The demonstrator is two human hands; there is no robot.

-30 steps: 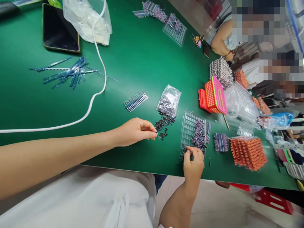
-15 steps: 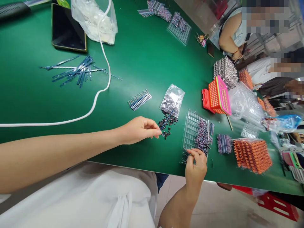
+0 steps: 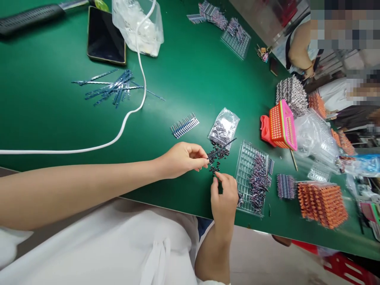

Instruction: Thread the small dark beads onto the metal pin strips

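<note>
My left hand [image 3: 185,161] pinches a thin dark blue strip [image 3: 228,143] between thumb and fingertips. The strip slants up to the right over a loose pile of small black beads [image 3: 219,152]. My right hand [image 3: 225,196] is at the lower edge of that pile, thumb and index finger drawn together; whatever lies between them is too small to make out. Behind the beads lies a clear plastic bag [image 3: 225,126] with more dark beads in it. Right of my right hand, a clear compartment tray [image 3: 245,164] carries a heap of thin purplish pin-like pieces [image 3: 259,180].
A strip lined with pins [image 3: 184,126] lies left of the bag. Several loose blue strips [image 3: 118,88], a white cable [image 3: 126,118] and a phone [image 3: 107,37] are farther left. To the right stand an orange basket [image 3: 279,124] and an orange stack [image 3: 322,204]. Other people sit beyond.
My right hand has left the tray and moved left to the beads. My left hand still pinches the strip, which now tilts flatter. The whole view has shifted slightly.
</note>
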